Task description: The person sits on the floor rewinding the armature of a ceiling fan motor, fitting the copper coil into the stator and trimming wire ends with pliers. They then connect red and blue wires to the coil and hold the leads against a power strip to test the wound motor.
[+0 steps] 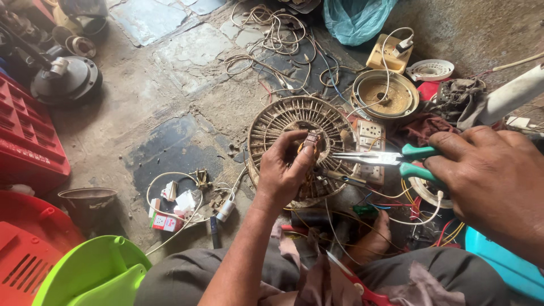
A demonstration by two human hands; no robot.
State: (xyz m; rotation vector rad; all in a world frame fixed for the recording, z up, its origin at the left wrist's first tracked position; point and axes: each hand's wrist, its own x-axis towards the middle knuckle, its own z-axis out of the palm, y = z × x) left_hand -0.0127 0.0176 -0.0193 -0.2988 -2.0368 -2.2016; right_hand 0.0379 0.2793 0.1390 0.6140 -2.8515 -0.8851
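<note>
My left hand [284, 170] pinches a small brownish wound part [311, 139] between thumb and fingers, held above a round slotted stator core [272, 122] on the floor. My right hand [487, 175] grips long-nose pliers with green handles [391, 158]. The steel tips of the pliers point left and almost reach the small part. A thin metal tool [343, 178] lies just under the pliers. My knees and a foot [371, 243] are at the bottom of the view.
Tangled wires [277, 39], a round metal housing [386, 93], a beige socket box [388, 54], a white socket strip [369, 147], a black fan motor [65, 79], red crates [25, 141], a lime-green plastic piece [90, 272], a blue bag [354, 20] and a capacitor [225, 211] surround me.
</note>
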